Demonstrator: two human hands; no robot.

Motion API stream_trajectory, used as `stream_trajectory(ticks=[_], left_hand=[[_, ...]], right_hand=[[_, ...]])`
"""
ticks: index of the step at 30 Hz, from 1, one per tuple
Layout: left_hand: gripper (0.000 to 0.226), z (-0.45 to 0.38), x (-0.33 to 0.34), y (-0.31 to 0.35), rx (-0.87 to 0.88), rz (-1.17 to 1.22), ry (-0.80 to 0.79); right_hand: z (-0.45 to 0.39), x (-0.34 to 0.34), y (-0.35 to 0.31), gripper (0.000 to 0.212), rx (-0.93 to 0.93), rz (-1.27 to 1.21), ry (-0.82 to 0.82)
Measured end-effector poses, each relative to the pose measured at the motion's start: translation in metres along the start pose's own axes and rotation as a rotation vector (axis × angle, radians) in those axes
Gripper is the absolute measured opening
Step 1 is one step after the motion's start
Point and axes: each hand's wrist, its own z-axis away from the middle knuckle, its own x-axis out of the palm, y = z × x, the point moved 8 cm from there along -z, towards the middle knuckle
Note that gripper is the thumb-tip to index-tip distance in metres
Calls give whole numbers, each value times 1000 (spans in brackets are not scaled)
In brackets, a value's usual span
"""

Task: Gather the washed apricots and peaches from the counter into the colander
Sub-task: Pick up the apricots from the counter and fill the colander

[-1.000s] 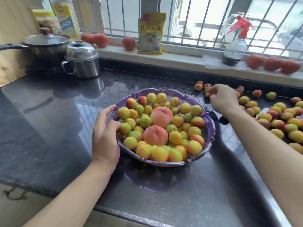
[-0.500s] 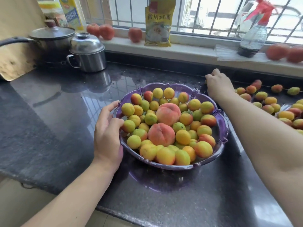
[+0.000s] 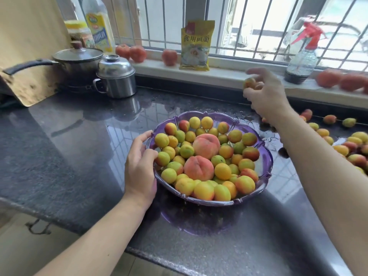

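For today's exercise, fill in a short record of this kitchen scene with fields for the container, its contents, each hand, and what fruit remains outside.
container: purple colander on the dark counter
contents: many apricots, two peaches
left hand: grips the colander's left rim
right hand: raised behind the colander, holding apricots
remaining: loose apricots on the counter at right

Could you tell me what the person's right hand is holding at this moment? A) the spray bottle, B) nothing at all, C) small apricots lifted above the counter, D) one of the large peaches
C: the right hand is raised behind the colander, its fingers closed around small apricots.
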Motion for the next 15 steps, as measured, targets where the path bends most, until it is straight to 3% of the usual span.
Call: stream_trajectory(ticks=[4, 8, 12, 15], left_hand=[[48, 1, 1, 3, -18, -28, -13], [42, 2, -2, 0, -42, -54, -9], [40, 2, -2, 1, -36, -82, -15], [40, 3, -3, 0, -38, -84, -13]], right_hand=[[36, 27, -59, 40, -80, -25, -332], [78, 67, -87, 38, -176, 166, -653], [96, 97, -90, 45, -338, 408, -685], [98, 106, -90, 37, -379, 443, -660]])
